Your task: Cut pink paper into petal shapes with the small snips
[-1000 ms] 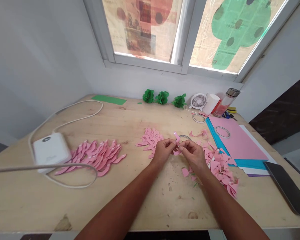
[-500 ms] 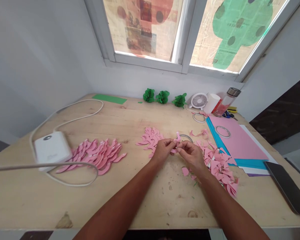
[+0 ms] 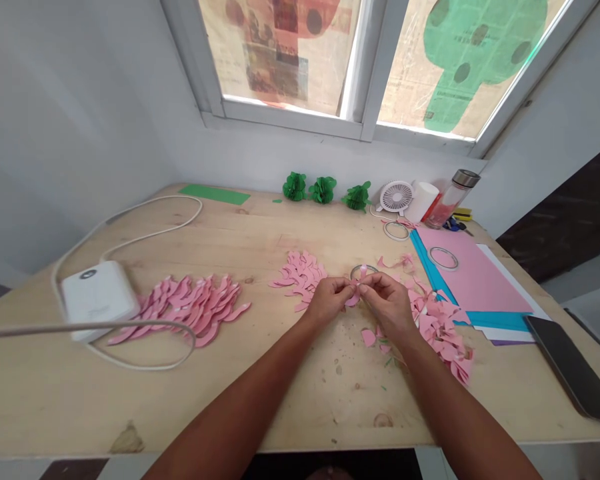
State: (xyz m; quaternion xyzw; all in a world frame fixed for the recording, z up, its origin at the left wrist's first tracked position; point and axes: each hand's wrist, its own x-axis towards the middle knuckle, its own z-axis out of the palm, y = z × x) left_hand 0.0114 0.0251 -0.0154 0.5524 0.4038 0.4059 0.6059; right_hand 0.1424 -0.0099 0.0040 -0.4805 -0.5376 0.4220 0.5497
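Note:
A small curved pink paper piece [image 3: 363, 271] is pinched between the fingertips of my left hand [image 3: 331, 297] and my right hand [image 3: 389, 300], above the middle of the table. Just behind the fingers lies a roll of tape [image 3: 356, 270], partly hidden. Left of my left hand is a small pile of curved pink pieces [image 3: 300, 273]; farther left a larger, overlapping pile [image 3: 200, 308] spreads out. Pink paper scraps [image 3: 445, 327] are heaped beside my right hand and forearm, which cover part of them.
A white power bank [image 3: 99, 300] with a looping cable sits at the left. Three green paper balls [image 3: 323, 190], a small fan [image 3: 397, 197] and a bottle [image 3: 453, 200] stand at the back. Coloured sheets [image 3: 490, 273] and a phone [image 3: 575, 367] lie at the right.
The pink piece between my fingers has turned more upright and moved slightly right. My right hand has shifted a little to the right. The whole view has shifted slightly.

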